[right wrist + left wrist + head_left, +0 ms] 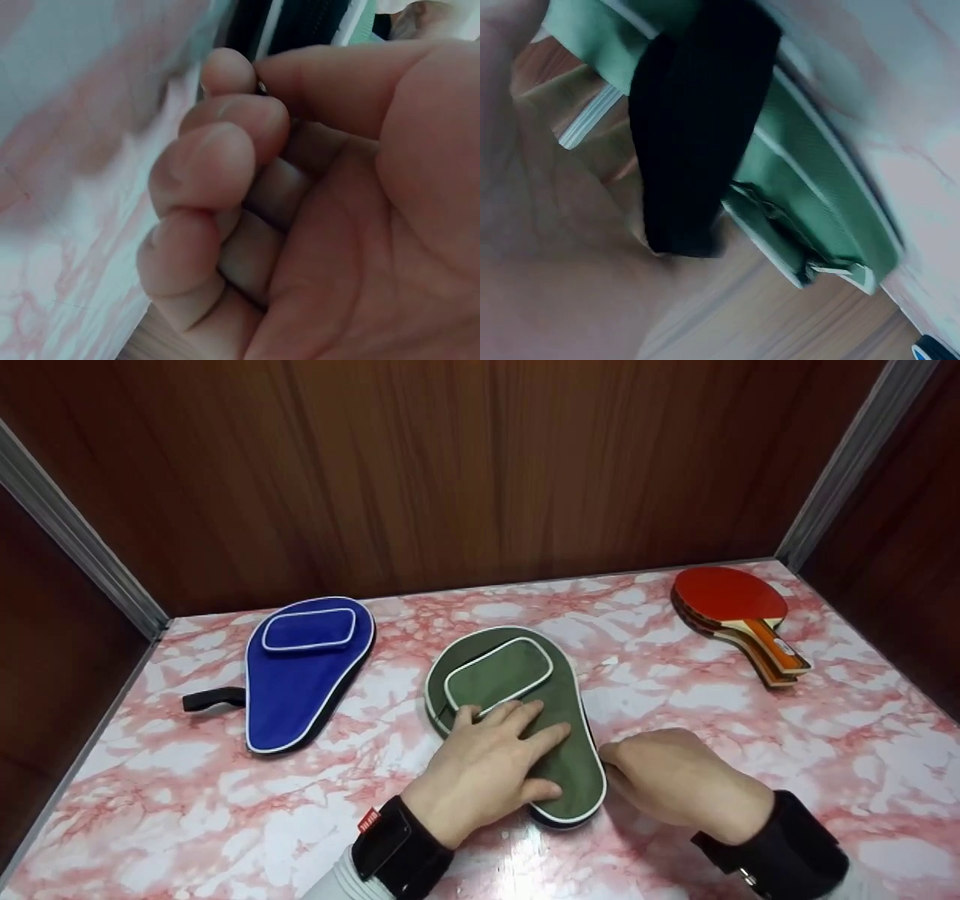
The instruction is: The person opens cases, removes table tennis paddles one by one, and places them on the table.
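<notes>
A green paddle case (495, 675) with white piping and a front pocket lies in the middle of the table. My left hand (495, 757) rests flat on it with fingers spread, just below the pocket. At the case's right edge, my right hand (675, 780) has its fingers curled, and thumb and forefinger pinch a small zipper pull, mostly hidden by the fingertips (229, 71). The dark zipper side of the case (307, 22) runs just beyond them in the right wrist view. In the left wrist view a black strap (705, 127) crosses the green fabric.
A blue paddle case (300, 682) with a black strap lies at the left. Two table tennis paddles (731, 596), the upper one red-faced, are stacked at the back right. Brown wooden panels (480, 472) stand behind and beside the marbled table (187, 810).
</notes>
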`<act>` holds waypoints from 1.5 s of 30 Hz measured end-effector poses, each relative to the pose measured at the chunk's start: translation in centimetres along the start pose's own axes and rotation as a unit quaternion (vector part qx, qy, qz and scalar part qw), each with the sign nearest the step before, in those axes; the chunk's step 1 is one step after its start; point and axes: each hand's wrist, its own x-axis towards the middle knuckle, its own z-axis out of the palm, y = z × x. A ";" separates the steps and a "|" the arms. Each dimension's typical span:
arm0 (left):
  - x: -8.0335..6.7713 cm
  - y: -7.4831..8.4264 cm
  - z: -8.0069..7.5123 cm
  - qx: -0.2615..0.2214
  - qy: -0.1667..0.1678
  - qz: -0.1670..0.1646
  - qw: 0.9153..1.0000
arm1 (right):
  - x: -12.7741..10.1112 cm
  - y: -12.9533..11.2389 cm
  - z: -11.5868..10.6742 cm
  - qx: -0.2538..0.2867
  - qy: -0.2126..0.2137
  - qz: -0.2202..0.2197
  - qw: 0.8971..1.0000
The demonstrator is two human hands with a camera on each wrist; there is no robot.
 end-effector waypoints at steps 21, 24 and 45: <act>-0.1 -0.5 0.6 -0.012 0.015 0.001 1.000 | 0.8 0.8 0.6 -0.043 0.052 0.036 0.997; 0.0 -0.5 0.4 -0.022 0.012 0.001 1.000 | 0.5 0.8 0.4 -0.046 0.041 0.032 0.998; 0.0 -0.3 0.4 -0.028 0.012 -0.004 1.000 | -0.9 0.8 -1.4 -0.007 -0.060 0.007 0.998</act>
